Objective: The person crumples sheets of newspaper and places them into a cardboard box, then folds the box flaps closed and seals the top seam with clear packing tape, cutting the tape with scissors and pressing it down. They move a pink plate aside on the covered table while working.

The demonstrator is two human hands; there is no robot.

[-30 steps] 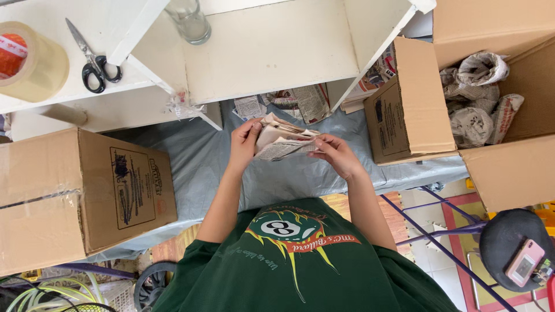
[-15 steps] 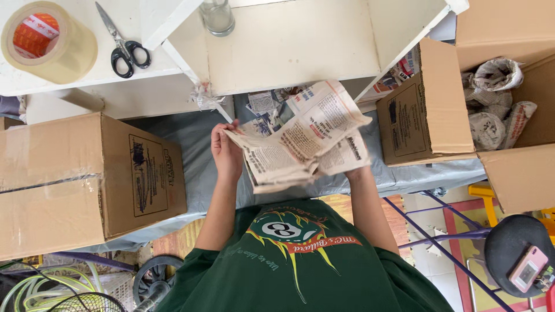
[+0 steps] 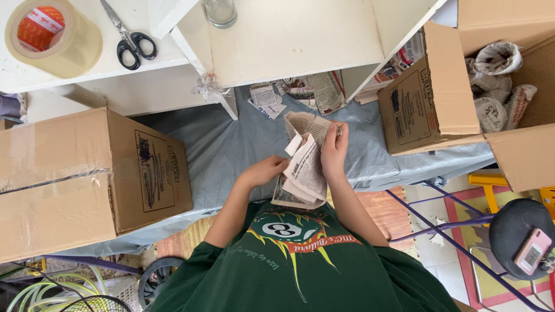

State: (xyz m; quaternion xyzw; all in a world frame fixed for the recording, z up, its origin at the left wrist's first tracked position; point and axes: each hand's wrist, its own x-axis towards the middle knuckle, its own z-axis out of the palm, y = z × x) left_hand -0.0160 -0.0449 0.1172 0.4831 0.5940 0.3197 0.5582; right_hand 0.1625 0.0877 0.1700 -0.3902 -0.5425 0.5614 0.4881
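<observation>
**Both hands on a folded newspaper**

The left hand (image 3: 267,171) pinches the folded newspaper (image 3: 304,167) at its 9 o'clock edge, fingers clenched on the paper. The right hand (image 3: 334,151) grips its 2 o'clock edge, fingers wrapped over the top. The newspaper hangs above the grey sheet (image 3: 231,144), between the sealed cardboard box (image 3: 87,173) and the open cardboard box (image 3: 439,92).

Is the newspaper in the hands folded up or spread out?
Folded. The newspaper is bunched into a narrow, layered bundle between the left hand and right hand, not opened flat.
</observation>
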